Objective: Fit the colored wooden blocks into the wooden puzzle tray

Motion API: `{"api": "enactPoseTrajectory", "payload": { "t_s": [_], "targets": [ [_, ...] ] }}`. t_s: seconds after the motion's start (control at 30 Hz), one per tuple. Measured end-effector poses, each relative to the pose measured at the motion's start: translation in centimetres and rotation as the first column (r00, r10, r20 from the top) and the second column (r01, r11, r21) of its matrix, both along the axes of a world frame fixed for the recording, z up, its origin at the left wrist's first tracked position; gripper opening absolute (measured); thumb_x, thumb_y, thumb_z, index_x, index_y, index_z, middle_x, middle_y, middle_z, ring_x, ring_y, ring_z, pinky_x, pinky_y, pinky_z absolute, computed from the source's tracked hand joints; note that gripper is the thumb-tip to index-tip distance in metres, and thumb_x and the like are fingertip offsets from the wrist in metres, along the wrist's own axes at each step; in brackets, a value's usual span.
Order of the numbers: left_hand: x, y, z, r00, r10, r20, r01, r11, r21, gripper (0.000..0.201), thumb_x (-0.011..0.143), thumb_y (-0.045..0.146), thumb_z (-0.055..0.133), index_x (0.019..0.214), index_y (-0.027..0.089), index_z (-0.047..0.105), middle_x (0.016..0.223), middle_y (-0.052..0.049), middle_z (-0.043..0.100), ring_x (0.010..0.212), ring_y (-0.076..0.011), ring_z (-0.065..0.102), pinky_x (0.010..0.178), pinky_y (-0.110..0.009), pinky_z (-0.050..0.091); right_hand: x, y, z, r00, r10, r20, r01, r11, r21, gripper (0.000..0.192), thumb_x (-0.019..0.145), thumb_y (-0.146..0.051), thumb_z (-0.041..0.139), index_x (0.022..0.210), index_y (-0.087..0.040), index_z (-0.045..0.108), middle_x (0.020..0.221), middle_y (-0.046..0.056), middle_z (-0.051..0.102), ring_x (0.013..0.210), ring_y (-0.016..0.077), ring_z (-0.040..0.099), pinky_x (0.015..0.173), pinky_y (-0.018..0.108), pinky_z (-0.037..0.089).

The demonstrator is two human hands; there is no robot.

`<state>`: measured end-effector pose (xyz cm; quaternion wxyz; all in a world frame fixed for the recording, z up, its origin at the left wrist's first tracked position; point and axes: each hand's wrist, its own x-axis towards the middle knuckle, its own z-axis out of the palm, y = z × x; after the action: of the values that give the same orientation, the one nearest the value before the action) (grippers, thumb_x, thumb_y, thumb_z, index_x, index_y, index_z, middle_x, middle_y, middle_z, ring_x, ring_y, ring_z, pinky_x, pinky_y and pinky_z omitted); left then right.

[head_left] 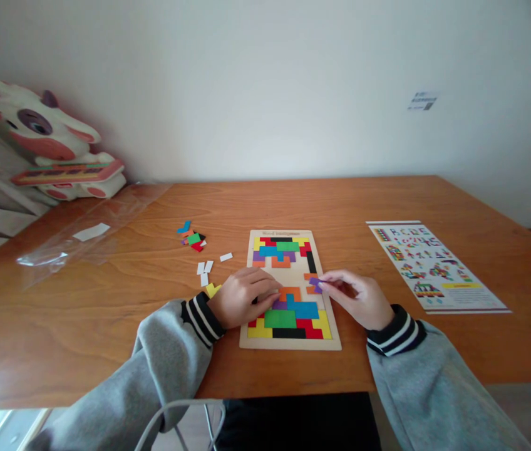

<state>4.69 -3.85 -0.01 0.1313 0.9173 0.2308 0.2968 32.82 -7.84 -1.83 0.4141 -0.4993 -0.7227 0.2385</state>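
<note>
Wooden puzzle tray [247, 341] lies flat on the orange-brown table [387, 200] straight ahead of me, partly filled with coloured block pieces at its far end and its near end, with bare wood showing between them. My right hand [357, 299] sits at the tray's right edge, its fingertips pinched together on a small purple piece [315, 283], which is over the open middle strip, just beside an orange piece [310, 276] already in the tray; I cannot tell whether the purple one touches the board. My left hand [244, 297] rests palm down on the tray's left side, fingers loosely curled and close together, pressing on the board near an orange piece [290, 292] and gripping nothing that I can see. A yellow piece [212, 290] lies on the table against that wrist. Further left, well apart from the tray, are a small heap of loose coloured pieces [191, 237] and a few white slips [205, 270]. A printed pattern sheet [434, 266] lies to the right of the tray, apart from it. A clear plastic wrapper [82, 241] is spread at the table's far left, and a cow-shaped toy [49, 144] stands in that corner against the wall.
</note>
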Motion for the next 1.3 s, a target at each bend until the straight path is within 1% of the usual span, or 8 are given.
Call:
{"api": "enactPoseTrajectory", "payload": {
  "t_s": [0.2,0.47,0.67,0.87,1.07,1.17,1.23,1.3],
  "targets": [
    [0.1,-0.2,0.1,0.997,-0.044,-0.06,0.045,0.999,0.02,0.019,0.097,0.025,0.055,0.105,0.019,0.071,0.099,-0.008,0.073,0.091,-0.0181,0.067,0.084,-0.033,0.056,0.1,-0.7,0.3,0.994,0.074,0.082,-0.074,0.997,-0.006,0.019,0.093,-0.037,0.063,0.095,-0.021,0.074,0.08,0.004,0.076,0.057,0.0128,0.064,0.052,0.025,0.053],
    [0.1,-0.1,-0.2,0.997,-0.063,-0.047,0.063,0.998,0.003,0.017,0.096,0.022,0.056,0.102,0.018,0.071,0.102,-0.007,0.073,0.093,-0.018,0.066,0.087,-0.034,0.055,-0.2,-0.9,0.4,0.978,0.131,0.164,-0.148,0.985,0.092,0.017,0.094,-0.031,0.062,0.095,-0.022,0.076,0.087,0.006,0.065,0.064,0.0123,0.061,0.053,0.024,0.052],
    [0.2,-0.1,-0.2,0.996,-0.073,-0.043,0.074,0.997,0.02,0.016,0.096,0.021,0.057,0.103,0.019,0.071,0.108,-0.007,0.074,0.099,-0.0185,0.067,0.092,-0.034,0.054,0.0,-1.2,0.1,0.958,0.193,0.211,-0.227,0.961,0.155,0.022,0.094,-0.019,0.058,0.108,-0.025,0.074,0.094,0.005,0.061,0.077,0.0138,0.065,0.069,0.028,0.057],
    [0.1,-0.1,-0.5,0.996,-0.077,-0.054,0.078,0.997,0.027,0.018,0.096,0.022,0.056,0.104,0.019,0.072,0.11,-0.007,0.075,0.099,-0.0189,0.068,0.092,-0.035,0.055,-0.2,-1.7,0.2,0.94,0.17,0.295,-0.239,0.947,0.216,0.029,0.092,-0.016,0.055,0.114,-0.025,0.072,0.091,0.004,0.057,0.069,0.0127,0.059,0.061,0.027,0.054],
    [0.1,-0.1,-0.3,0.996,-0.078,-0.046,0.079,0.997,0.023,0.016,0.096,0.021,0.057,0.104,0.02,0.072,0.109,-0.007,0.075,0.099,-0.0189,0.069,0.092,-0.034,0.055,-0.3,-2.0,0.4,0.93,0.116,0.349,-0.217,0.939,0.266,0.026,0.091,-0.017,0.057,0.111,-0.023,0.072,0.086,0.005,0.057,0.069,0.0144,0.059,0.062,0.028,0.055],
    [0.1,-0.1,-0.2,0.996,-0.07,-0.052,0.072,0.997,0.028,0.017,0.096,0.022,0.057,0.104,0.02,0.072,0.108,-0.007,0.075,0.099,-0.0186,0.069,0.092,-0.034,0.054,-0.2,-2.0,0.8,0.929,0.101,0.355,-0.209,0.937,0.281,0.023,0.091,-0.018,0.057,0.108,-0.023,0.071,0.102,0.009,0.065,0.084,0.0186,0.065,0.076,0.035,0.059],
    [0.2,-0.2,-0.1,0.996,-0.074,-0.057,0.076,0.996,0.047,0.018,0.097,0.022,0.055,0.105,0.02,0.071,0.108,-0.008,0.075,0.099,-0.0189,0.069,0.092,-0.035,0.055,-0.2,-2.1,1.1,0.911,0.109,0.397,-0.234,0.931,0.282,0.026,0.092,-0.019,0.056,0.113,-0.024,0.07,0.119,0.01,0.068,0.097,0.0218,0.066,0.086,0.04,0.058],
    [0.2,-0.2,0.0,0.995,-0.085,-0.056,0.089,0.994,0.069,0.019,0.097,0.022,0.055,0.105,0.019,0.071,0.107,-0.008,0.075,0.098,-0.0191,0.068,0.09,-0.035,0.055,-0.3,-2.1,1.3,0.886,0.133,0.445,-0.279,0.919,0.28,0.029,0.093,-0.021,0.057,0.119,-0.026,0.069,0.127,0.008,0.068,0.102,0.0231,0.065,0.089,0.042,0.056]
  ]
}}
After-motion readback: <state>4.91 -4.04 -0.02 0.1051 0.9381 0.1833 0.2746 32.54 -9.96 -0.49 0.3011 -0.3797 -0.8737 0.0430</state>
